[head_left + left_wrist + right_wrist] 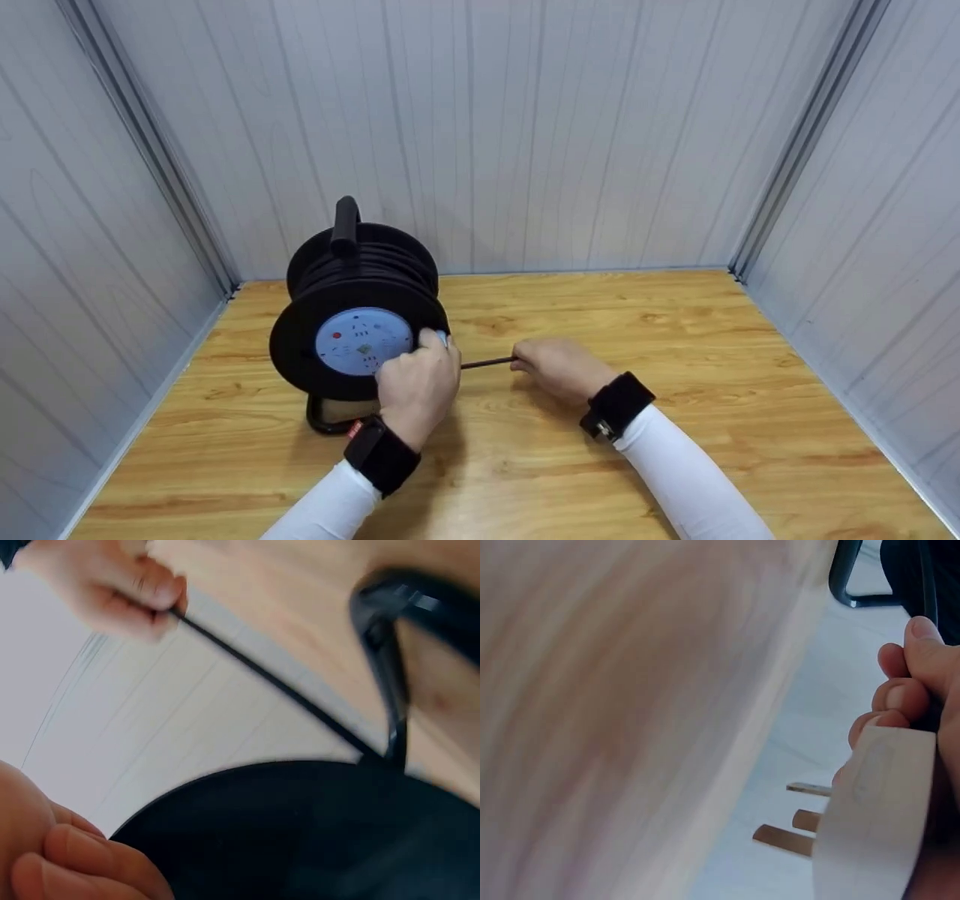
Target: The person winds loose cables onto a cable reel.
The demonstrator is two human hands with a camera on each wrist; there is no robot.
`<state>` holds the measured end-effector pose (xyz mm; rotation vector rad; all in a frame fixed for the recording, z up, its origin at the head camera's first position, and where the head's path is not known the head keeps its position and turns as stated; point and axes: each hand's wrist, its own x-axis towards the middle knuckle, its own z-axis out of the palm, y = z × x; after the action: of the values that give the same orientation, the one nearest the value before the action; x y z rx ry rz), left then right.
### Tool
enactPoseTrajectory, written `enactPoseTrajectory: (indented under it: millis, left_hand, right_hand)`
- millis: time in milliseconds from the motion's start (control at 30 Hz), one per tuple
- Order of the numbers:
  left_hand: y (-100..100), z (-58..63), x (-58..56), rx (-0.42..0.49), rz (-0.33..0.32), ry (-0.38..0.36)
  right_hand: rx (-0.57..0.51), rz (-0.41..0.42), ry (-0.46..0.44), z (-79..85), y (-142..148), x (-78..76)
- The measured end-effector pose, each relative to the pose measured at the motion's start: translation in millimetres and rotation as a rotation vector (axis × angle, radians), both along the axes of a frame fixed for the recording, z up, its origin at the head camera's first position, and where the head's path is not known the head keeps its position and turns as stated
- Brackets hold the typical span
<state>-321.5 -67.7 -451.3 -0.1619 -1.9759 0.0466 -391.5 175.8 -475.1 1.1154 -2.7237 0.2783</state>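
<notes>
A black cable reel [296, 352] stands upright at the left on the table, with black cable wound on its drum and a pale blue socket panel [337, 345] on its face. My left hand [418, 382] is at the right edge of that face, fingers curled round a small light blue knob [442, 338], mostly hidden. From the reel a stretch of cable [486, 363] runs taut to my right hand [561, 367], which grips it. In the right wrist view, a white three-pin plug [877, 810] sits against the right hand, below the fingers holding the cable.
The reel has a carrying handle [345, 225] on top and a black tubular stand [322, 421] underneath. Wood-grain table [675, 330] extends to the right. White panel walls [495, 135] enclose the back and both sides.
</notes>
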Motion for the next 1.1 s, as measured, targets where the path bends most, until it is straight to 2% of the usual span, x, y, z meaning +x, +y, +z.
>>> enactPoseTrajectory:
  millis: [167,367,467,567,733,800,1000,1100]
  left_hand:
    - [-2,-22.2,2.3,-0.055,0.012,-0.032]
    - [-9,-37.3,5.3,-0.053,-0.017,-0.158]
    - [-12,-41.1,7.7,-0.064,-0.014,-0.169]
    - [-14,-43.3,8.4,-0.069,-0.012,-0.134]
    - [-17,-46.3,7.0,-0.064,-0.023,-0.096]
    - [-19,-48.5,7.5,-0.074,-0.021,-0.110]
    - [-29,-52.9,14.1,-0.087,-0.014,-0.231]
    - [-34,-52.8,16.5,-0.075,-0.020,-0.240]
  right_hand:
    - [0.035,0.017,0.015,-1.9,-24,-0.5]
    - [0.037,0.024,0.013,-3.0,-42,-3.4]
    - [0.031,0.010,-0.034,-4.3,-48,-4.8]
    - [0.025,0.009,-0.063,-4.8,-53,-5.6]
    - [0.013,0.030,-0.053,-2.6,-59,-6.5]
    - [0.010,0.048,-0.043,-2.2,-62,-6.5]
    - [-0.019,0.108,-0.031,-6.1,-73,-6.2]
    - [-0.021,0.116,-0.037,-9.0,-75,-7.4]
